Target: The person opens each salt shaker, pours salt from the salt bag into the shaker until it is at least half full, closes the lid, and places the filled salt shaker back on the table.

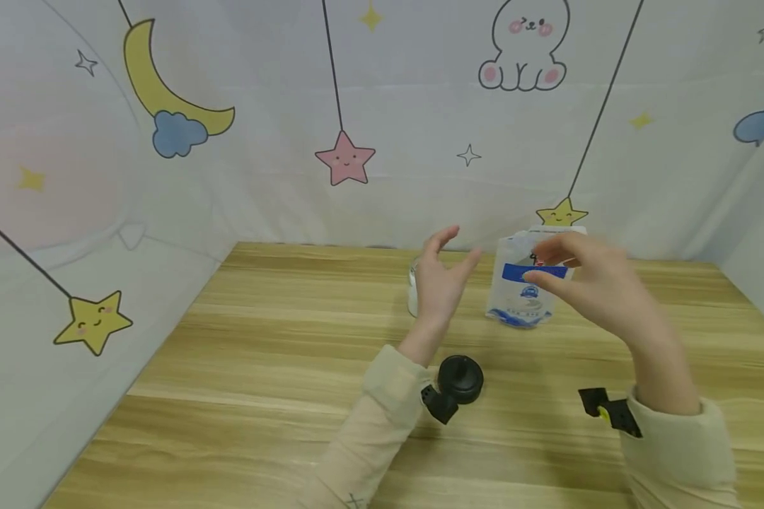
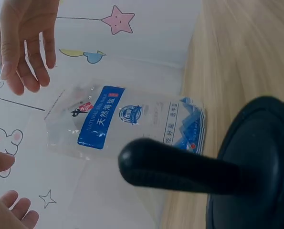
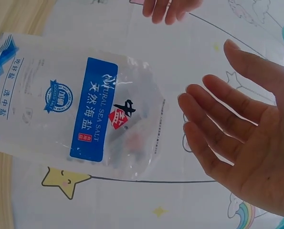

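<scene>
In the head view my left hand is raised, thumb and fingers spread apart, holding nothing. Partly hidden behind it stands a glass jar with white content. My right hand is raised at the right with loosely bent fingers and nothing between them. The right wrist view has this hand apart from a clear sea salt bag. The bag stands upright on the table, with blue printing. Below my left hand lies a round black lid, its knob showing in the left wrist view.
The wooden table reaches back to a white printed cloth with stars and a moon. Black camera mounts sit at both sleeve cuffs, the left mount appearing beside the lid.
</scene>
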`<state>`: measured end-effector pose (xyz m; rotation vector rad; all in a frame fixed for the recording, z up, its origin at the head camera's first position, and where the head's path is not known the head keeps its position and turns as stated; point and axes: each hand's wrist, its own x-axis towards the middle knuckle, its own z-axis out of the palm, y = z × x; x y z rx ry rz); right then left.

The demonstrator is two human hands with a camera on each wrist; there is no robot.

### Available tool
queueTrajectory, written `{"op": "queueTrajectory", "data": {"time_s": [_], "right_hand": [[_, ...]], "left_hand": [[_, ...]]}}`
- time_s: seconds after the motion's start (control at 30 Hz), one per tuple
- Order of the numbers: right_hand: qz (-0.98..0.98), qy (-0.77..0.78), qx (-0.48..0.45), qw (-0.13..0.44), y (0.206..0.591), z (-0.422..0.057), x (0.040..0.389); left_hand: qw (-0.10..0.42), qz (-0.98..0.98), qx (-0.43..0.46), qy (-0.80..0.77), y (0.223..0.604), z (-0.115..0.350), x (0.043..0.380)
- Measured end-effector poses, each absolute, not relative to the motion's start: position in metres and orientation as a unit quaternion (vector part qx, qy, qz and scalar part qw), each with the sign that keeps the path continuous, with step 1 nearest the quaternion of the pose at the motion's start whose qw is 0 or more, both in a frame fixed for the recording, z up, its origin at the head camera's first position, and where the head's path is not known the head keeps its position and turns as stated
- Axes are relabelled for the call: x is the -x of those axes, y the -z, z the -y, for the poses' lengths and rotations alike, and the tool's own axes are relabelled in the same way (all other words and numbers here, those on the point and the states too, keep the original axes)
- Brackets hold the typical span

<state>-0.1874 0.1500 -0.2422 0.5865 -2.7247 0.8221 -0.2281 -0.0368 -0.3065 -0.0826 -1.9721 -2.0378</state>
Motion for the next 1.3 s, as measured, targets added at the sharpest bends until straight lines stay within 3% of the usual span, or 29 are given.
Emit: {"op": "queueTrajectory", "data": {"time_s": [0.43,1.3], "right_hand": [[0.921,-0.264,-0.277,0.067,0.255,-0.131,0.191],[0.897,-0.237,-0.364,-0.081,0.282,-0.112,0.190]], "left_hand": [[0.187,0.743,0.063,0.639,0.317,0.061,0.242],[0.121,0.775,0.074,0.616,0.337,0.087,0.259]]}}
